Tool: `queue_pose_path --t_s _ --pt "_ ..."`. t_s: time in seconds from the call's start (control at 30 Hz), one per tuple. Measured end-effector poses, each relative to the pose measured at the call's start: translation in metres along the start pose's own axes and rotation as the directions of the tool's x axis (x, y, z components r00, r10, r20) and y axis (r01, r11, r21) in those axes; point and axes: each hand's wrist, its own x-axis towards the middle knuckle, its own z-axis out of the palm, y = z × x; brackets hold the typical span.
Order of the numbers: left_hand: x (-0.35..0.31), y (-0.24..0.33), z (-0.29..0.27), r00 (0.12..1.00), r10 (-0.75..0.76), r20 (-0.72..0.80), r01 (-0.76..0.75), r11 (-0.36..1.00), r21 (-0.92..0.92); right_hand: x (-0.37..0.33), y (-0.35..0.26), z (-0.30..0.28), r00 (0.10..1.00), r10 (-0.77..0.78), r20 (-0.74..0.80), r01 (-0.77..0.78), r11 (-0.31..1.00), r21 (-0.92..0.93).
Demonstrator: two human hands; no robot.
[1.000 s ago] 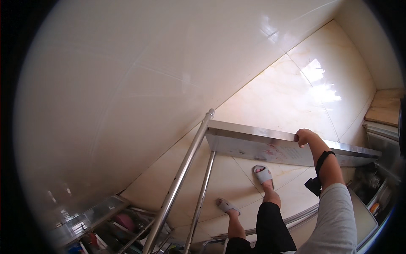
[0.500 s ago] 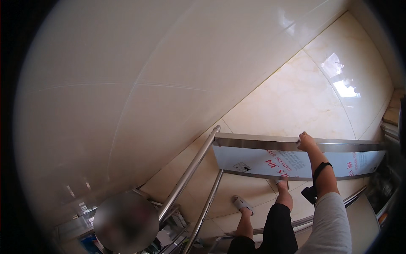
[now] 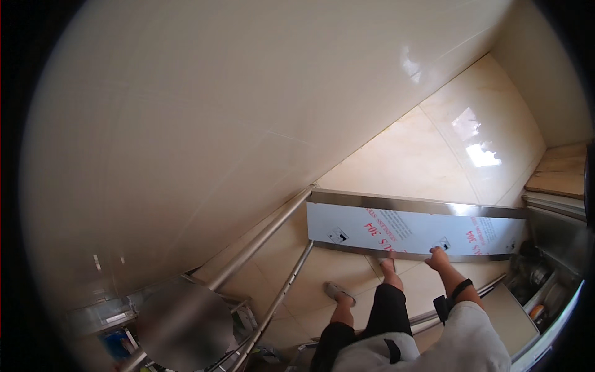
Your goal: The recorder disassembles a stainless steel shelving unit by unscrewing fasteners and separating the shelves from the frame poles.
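A long stainless steel shelf panel, covered with pale blue protective film bearing red and black print, spans the middle above the floor. My right hand is closed on its near edge, right of the middle. A black band circles that wrist. At the panel's left end, a thick round metal post meets the far corner. A thinner-looking post with small holes meets the near corner. Both slant down to the lower left. My left hand is out of view.
A tiled wall rises at left and far. My legs and grey slippers are on the tiled floor beneath the panel. At right stand a wooden board and a cluttered open compartment. A blurred round patch hides the lower left.
My right hand has moved from the panel's far edge to its near edge. The panel shows more of its filmed face and sits farther left in view; the whole view has shifted.
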Motion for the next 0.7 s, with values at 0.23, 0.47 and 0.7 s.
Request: queue_pose_path --t_s 0.23,0.47,0.7 --pt "-0.025 0.028 0.057 0.862 -0.087 0.500 0.239 0.939 -0.249 -0.116 -0.004 -0.021 0.997 -0.053 -0.058 0.060 0.991 0.123" --pt "-0.092 0.051 0.137 0.816 -0.064 0.575 0.236 0.944 -0.230 -0.219 0.015 -0.021 0.975 0.036 -0.218 0.029 0.958 0.286" --pt "-0.113 0.056 0.207 0.775 0.045 0.630 0.142 0.959 -0.243 -0.341 0.054 0.091 0.857 0.361 -0.368 -0.121 0.834 0.538"
